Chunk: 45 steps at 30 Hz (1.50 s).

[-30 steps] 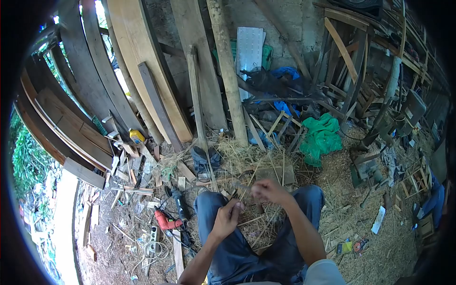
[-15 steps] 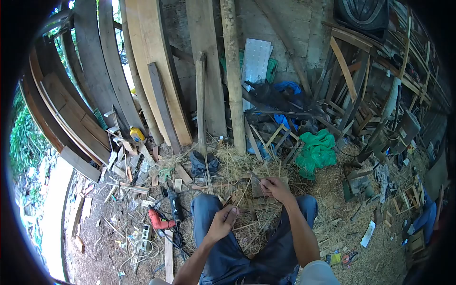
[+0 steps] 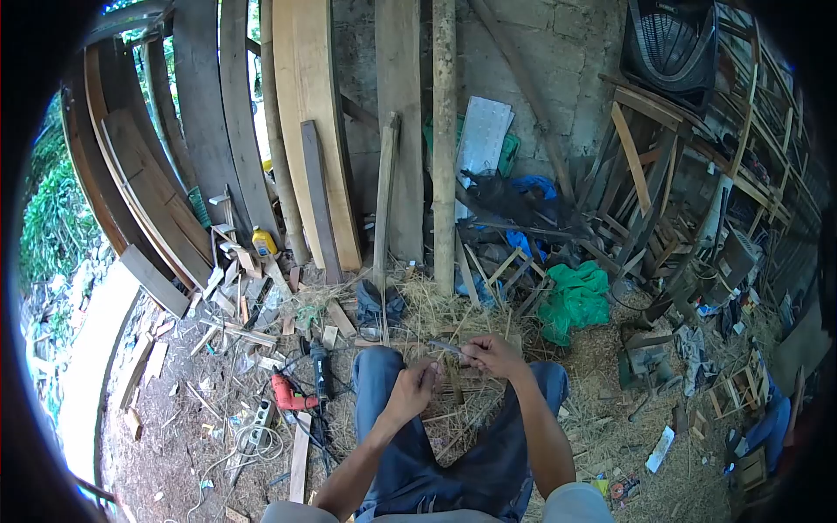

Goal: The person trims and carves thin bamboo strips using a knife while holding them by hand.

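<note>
My right hand (image 3: 493, 356) is closed on the handle of a knife (image 3: 445, 346), whose dark blade points left over my knees. My left hand (image 3: 415, 390) is closed in a pinch beside my left knee, just below the blade. A thin pale strip, like split bamboo, comes out of its fingers; where it meets the blade is too small to make out. Between my legs lie straw-like shavings (image 3: 449, 427), partly covering a wooden piece under my hands.
Left of my legs lie a red power drill (image 3: 292, 394), a dark angle grinder (image 3: 321, 370) and a power strip (image 3: 260, 418) with cable. Long boards (image 3: 305, 113) lean behind, near a bamboo post (image 3: 444, 157). Green netting (image 3: 575, 301) lies to the right.
My right hand has come down and left with the knife, closer to my left hand. My left hand has hardly moved. The whole view has tilted up slightly.
</note>
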Motion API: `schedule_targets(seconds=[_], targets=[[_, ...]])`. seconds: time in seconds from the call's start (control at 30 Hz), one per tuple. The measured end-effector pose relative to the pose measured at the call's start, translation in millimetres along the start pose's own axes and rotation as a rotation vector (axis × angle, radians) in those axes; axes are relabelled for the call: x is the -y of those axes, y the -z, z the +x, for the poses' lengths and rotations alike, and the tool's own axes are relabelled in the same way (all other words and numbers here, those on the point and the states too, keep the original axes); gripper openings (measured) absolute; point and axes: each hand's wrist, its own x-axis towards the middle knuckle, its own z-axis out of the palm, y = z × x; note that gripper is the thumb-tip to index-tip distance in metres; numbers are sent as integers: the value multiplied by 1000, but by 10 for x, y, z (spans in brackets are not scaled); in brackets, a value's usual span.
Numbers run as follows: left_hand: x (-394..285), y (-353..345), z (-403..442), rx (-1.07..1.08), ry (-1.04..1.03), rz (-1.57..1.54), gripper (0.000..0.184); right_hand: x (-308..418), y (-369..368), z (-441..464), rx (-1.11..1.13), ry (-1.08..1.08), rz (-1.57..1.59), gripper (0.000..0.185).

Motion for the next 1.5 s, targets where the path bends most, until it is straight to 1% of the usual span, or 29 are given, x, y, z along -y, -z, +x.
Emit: schedule_targets(seconds=[0.07, 0.13, 0.2, 0.27, 0.3, 0.33, 0.37, 0.4, 0.43, 0.47, 0.5, 0.53, 0.6, 0.63, 0.7, 0.83, 0.9, 0.93, 1.0, 1.07, 1.13, 1.17, 1.23, 1.27, 1.33, 1.37, 1.4, 1.43, 1.5], targets=[[-13, 16, -35, -31, -21, -32, 11, 44, -31, -31, -6, 16, -38, 24], [-45, 68, -36, 20, 109, -26, 13, -18, 44, 8, -8, 35, -87, 25], [-67, 107, -133, 14, 93, -77, 14, -229, 335, 133, -357, 47, -86, 28], [37, 192, -203, 8, 79, -122, 16, -87, 470, 52, -319, 68, -52, 29], [197, 225, -204, 49, 115, -171, 19, -17, 500, -9, -292, 81, -22, 31], [260, 240, -195, 91, 152, -224, 23, 11, 444, -41, -294, 75, -28, 31], [325, 228, -193, 89, 157, -233, 23, 3, 332, -52, -276, 127, -35, 29], [336, 233, -158, 57, 154, -214, 19, 11, 198, -58, -255, 179, -41, 28], [340, 242, -130, 24, 152, -192, 16, 71, 15, -102, -250, 171, -45, 28], [277, 248, -123, 20, 160, -195, 16, 158, -206, -164, -189, 139, -141, 26], [150, 254, -115, 3, 96, -122, 15, 189, -363, -177, -129, 112, -234, 25], [67, 265, -129, -10, 33, -46, 14, 122, -465, -146, -126, 110, -229, 25], [27, 299, -157, 29, 47, -16, 14, -28, -574, -25, -20, 208, -233, 21], [28, 315, -176, 64, 64, 6, 14, -95, -511, 39, -17, 206, -229, 21], [66, 376, -192, 62, 36, -3, 14, -99, -335, 142, -181, 124, -75, 20], [152, 404, -208, 36, -4, -52, 12, 59, -292, 165, -128, 92, -112, 22], [125, 379, -175, 17, -42, -74, 12, 65, -406, 156, 67, 83, -138, 26], [95, 371, -185, 4, -82, -87, 12, 9, -298, 180, 64, 75, -144, 26], [36, 447, -214, 38, -58, -67, 12, -67, 69, 306, -237, 24, -46, 31], [55, 525, -211, 66, -36, -39, 12, 85, 178, 283, -237, 47, -14, 31], [146, 511, -209, -29, -100, -139, 14, 279, 135, 218, -249, 62, 18, 31], [190, 502, -193, -31, -103, -149, 14, 350, 77, 192, -254, 79, 74, 30], [200, 533, -125, 24, 39, -150, 21, 479, -47, 188, -255, 103, 123, 29], [174, 524, -103, 18, 30, -153, 21, 534, -94, 201, -233, 142, 117, 24], [14, 522, -77, 34, 204, -327, 16, 639, -194, 221, -203, 189, 106, 20], [88, 485, -53, 27, 197, -325, 16, 684, -247, 230, -199, 223, 103, 19], [248, 411, -14, -12, 130, -295, 16, 740, -300, 235, -196, 258, 101, 19], [269, 391, 28, -49, 64, -264, 16, 826, -364, 221, -221, 272, 97, 19], [263, 376, 88, -60, 30, -270, 17, 871, -381, 222, -257, 261, 98, 20]])
